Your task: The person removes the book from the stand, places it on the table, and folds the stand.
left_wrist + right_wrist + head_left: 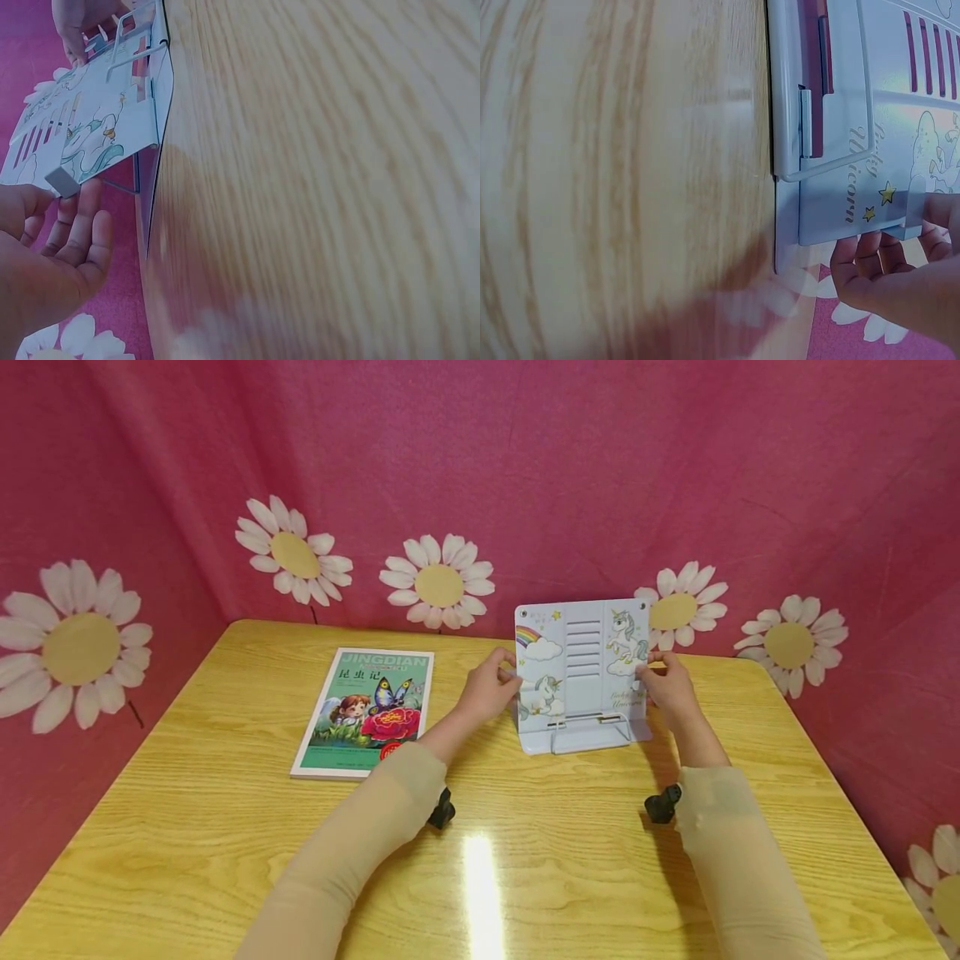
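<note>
A white metal book stand [584, 693] printed with unicorns, clouds and a rainbow stands on the table, its panel tilted up from a flat base. A white wire page holder [553, 739] sits across its lower front. My left hand [487, 687] pinches the panel's left edge, at a small side tab [62, 182] seen in the left wrist view. On the other side my right hand [671, 689] pinches the right edge, beside a matching tab [915, 206] in the right wrist view. Some fingertips are hidden behind the panel.
A green-covered book [352, 760] with a butterfly and a red flower lies flat left of the stand, partly behind the left forearm. The wooden table [570, 860] meets a pink curtain [525, 468] with daisies behind. Each wrist carries a small black camera [663, 805].
</note>
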`<state>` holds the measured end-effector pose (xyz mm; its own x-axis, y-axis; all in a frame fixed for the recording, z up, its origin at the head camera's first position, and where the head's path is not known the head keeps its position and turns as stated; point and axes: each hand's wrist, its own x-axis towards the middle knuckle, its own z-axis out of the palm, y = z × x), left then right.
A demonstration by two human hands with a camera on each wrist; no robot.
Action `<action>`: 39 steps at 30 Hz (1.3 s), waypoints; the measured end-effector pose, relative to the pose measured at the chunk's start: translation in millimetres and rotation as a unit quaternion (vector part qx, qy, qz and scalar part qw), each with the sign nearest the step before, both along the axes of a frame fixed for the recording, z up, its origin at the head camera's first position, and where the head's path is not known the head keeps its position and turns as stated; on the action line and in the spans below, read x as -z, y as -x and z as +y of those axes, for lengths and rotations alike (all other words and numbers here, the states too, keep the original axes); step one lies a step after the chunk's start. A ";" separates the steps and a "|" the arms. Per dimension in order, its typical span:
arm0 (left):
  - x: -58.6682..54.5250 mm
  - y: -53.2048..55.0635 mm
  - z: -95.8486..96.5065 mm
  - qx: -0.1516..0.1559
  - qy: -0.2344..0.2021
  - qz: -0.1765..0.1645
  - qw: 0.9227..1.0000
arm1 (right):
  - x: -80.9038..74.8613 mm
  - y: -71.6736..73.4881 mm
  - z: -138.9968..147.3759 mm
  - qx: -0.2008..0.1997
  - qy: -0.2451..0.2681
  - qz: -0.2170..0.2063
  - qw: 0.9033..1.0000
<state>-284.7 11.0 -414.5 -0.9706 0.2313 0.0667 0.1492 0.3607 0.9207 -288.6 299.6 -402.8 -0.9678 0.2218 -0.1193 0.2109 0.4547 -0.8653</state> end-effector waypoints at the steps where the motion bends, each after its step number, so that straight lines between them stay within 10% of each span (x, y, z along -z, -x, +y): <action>1: 0.3 -0.2 -0.5 0.004 0.000 0.001 1.000 | 0.3 0.2 0.3 -0.003 0.001 0.003 1.000; 39: -3.9 -29.8 -18.2 0.024 -0.011 0.006 1.000 | 0.4 12.1 -14.4 -0.058 -0.007 -0.017 0.998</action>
